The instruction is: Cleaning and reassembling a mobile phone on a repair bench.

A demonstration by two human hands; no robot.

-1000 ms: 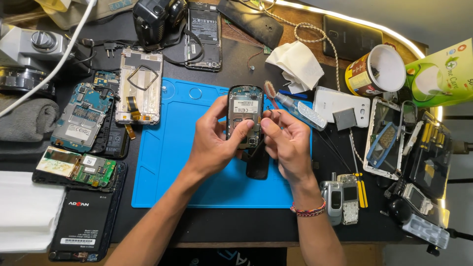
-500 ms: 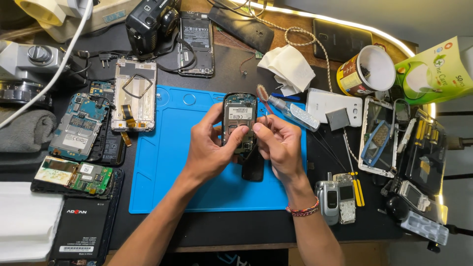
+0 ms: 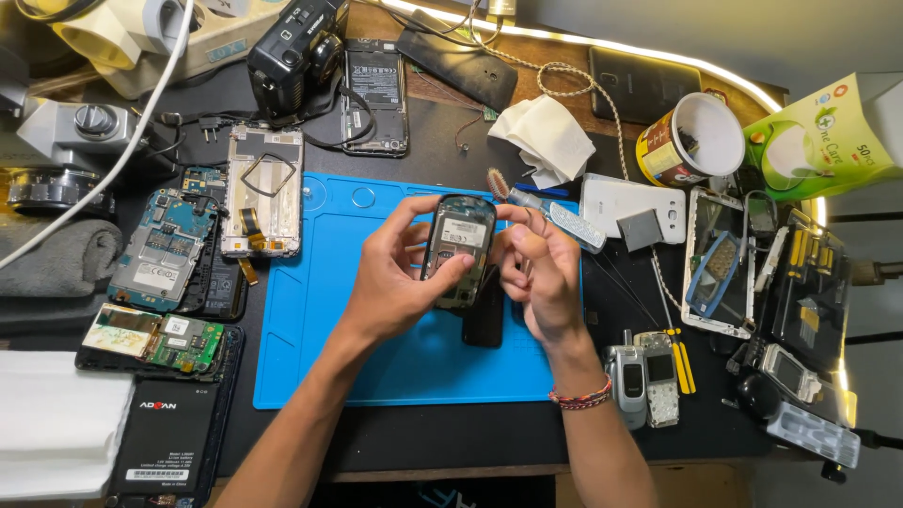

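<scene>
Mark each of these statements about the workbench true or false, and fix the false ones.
1. Both hands hold the small opened phone above the blue mat. True.
2. The left hand is resting flat on the mat. False: it is raised, its grip around the phone.
3. The right hand has a beaded bracelet at its wrist. True.
4. The open cup stands on the blue mat. False: it sits off the mat, at the far right of the desk.
5. Two small flip phones lie just right of the mat. True.
</scene>
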